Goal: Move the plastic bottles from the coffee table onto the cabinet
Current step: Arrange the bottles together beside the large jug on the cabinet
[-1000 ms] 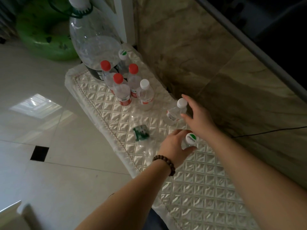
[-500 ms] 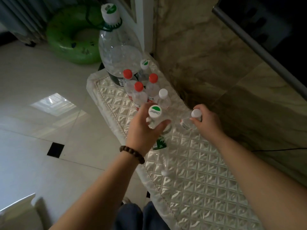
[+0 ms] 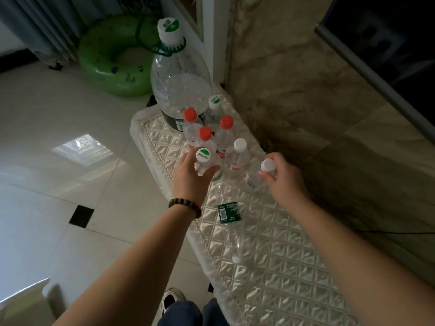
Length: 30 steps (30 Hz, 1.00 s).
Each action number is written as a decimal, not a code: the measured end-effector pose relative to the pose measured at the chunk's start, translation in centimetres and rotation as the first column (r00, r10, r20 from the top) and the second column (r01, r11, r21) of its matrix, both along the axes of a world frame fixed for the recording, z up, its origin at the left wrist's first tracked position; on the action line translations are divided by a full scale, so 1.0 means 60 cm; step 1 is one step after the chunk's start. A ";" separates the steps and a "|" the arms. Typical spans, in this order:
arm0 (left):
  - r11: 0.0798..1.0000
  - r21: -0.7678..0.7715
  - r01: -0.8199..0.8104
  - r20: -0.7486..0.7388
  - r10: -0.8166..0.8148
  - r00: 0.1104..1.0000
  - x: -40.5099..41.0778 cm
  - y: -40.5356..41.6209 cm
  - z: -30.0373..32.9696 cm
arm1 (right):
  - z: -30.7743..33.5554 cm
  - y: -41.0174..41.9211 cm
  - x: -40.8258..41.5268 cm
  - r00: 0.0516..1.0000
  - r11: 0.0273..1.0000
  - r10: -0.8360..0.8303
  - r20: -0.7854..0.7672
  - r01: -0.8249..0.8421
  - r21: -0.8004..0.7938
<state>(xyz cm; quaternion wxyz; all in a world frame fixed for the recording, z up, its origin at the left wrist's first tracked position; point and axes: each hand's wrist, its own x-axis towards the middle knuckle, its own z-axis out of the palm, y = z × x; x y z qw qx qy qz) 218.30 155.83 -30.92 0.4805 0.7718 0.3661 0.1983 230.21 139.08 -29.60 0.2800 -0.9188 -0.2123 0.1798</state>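
Observation:
My left hand (image 3: pixel 191 178), with a bead bracelet on the wrist, is closed around a clear bottle with a green-and-white cap (image 3: pixel 203 156), held upright next to the group of bottles. My right hand (image 3: pixel 283 180) grips a small white-capped bottle (image 3: pixel 255 176), tilted on the quilted cabinet top (image 3: pixel 282 267). Behind them stand three red-capped bottles (image 3: pixel 205 134), a white-capped bottle (image 3: pixel 238 155), a green-capped bottle (image 3: pixel 214 103) and a big clear jug (image 3: pixel 180 83). A clear bottle with a green label (image 3: pixel 229 211) lies on its side near my forearms.
A marble wall (image 3: pixel 306 95) rises right behind the cabinet, with a dark screen edge (image 3: pixel 376 74) above. A green swim ring (image 3: pixel 113 57) lies on the tiled floor at the back left. My shoe (image 3: pixel 173 298) shows below the cabinet's near edge.
My left hand has carried the green-capped bottle from the middle of the cabinet top to the bottle group. My right hand has closed on the small white-capped bottle and stayed with it.

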 end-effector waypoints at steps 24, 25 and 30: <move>0.966 0.245 0.081 -0.160 -0.042 0.986 -0.083 -0.040 -0.087 | -0.028 -0.059 -0.055 0.998 0.997 -0.039 -0.047 0.042 0.067; 0.939 0.293 0.182 -0.212 -0.122 0.970 -0.100 -0.051 -0.095 | -0.033 -0.068 -0.063 0.997 0.997 -0.045 -0.059 0.048 0.052; 0.397 0.196 0.897 -0.732 -0.550 0.403 -0.124 -0.098 -0.156 | -0.060 -0.091 -0.096 0.993 0.999 -0.037 -0.113 0.041 0.028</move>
